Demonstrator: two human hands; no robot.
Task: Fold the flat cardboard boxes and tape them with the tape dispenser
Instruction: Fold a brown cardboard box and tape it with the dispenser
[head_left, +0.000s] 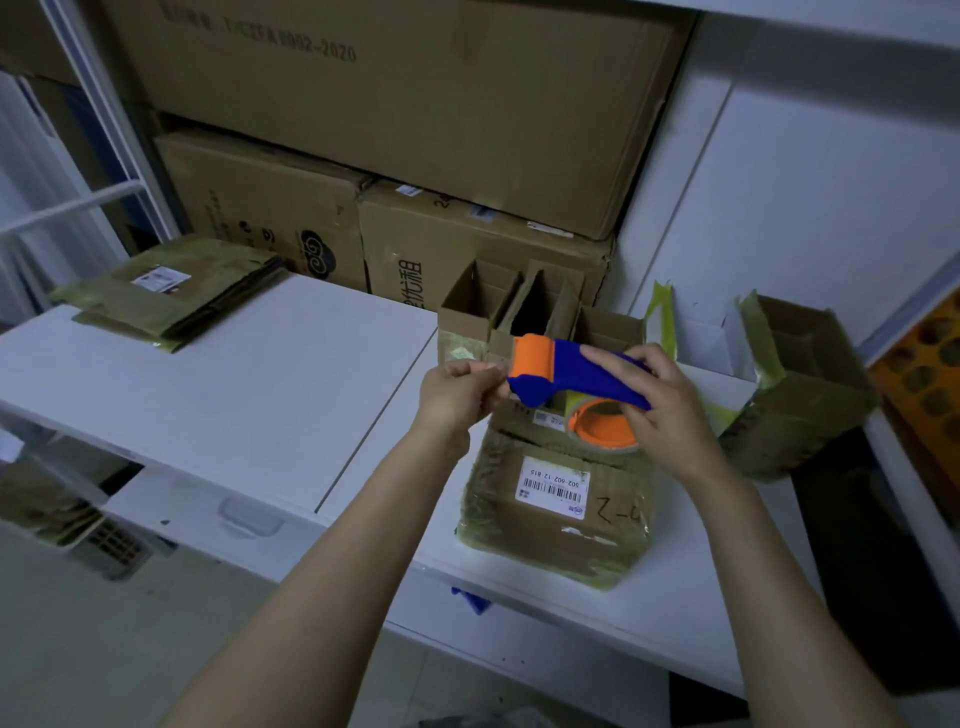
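Your right hand (670, 410) grips the dispenser (582, 374) just above the box (556, 519) on the table (260, 395), long axis pointing left, where your left hand (457, 389), nearer the orange end, pinches it with curled fingers.

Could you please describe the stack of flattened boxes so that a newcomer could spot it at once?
Start at the long white table in front of the big brown cartons. At its far left end lies the stack of flattened boxes. Unlike the folded boxes at the right, which stand assembled, it lies flat, with a small white label on top.
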